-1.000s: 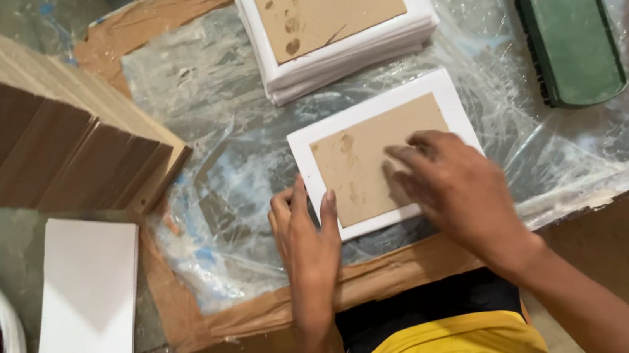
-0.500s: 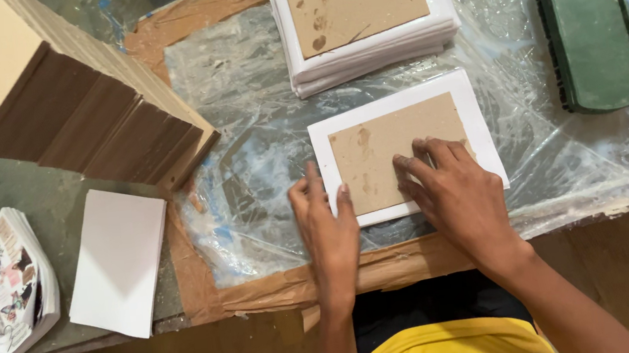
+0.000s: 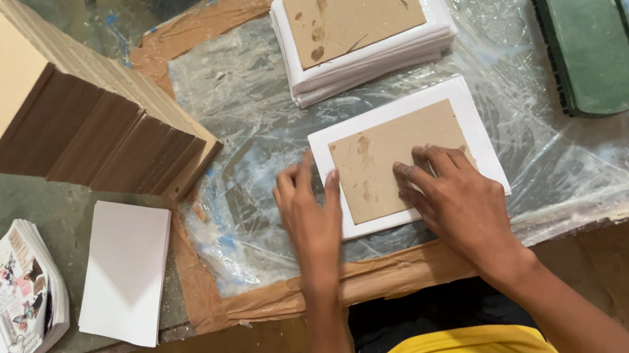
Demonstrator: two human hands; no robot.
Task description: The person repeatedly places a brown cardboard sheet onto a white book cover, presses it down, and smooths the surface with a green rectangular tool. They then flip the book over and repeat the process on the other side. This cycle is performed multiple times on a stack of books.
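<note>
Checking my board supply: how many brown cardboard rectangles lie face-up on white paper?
2. One cardboard rectangle lies on the white sheet under the right hand; another board tops the white stack behind. More may be hidden in that stack.

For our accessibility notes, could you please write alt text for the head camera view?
Two bare hands press a brown board onto a white sheet on a plastic-covered table: left hand at the sheet's edge, right hand on the board. Behind lies a stack of finished sheets; a green pad sits right.
</note>
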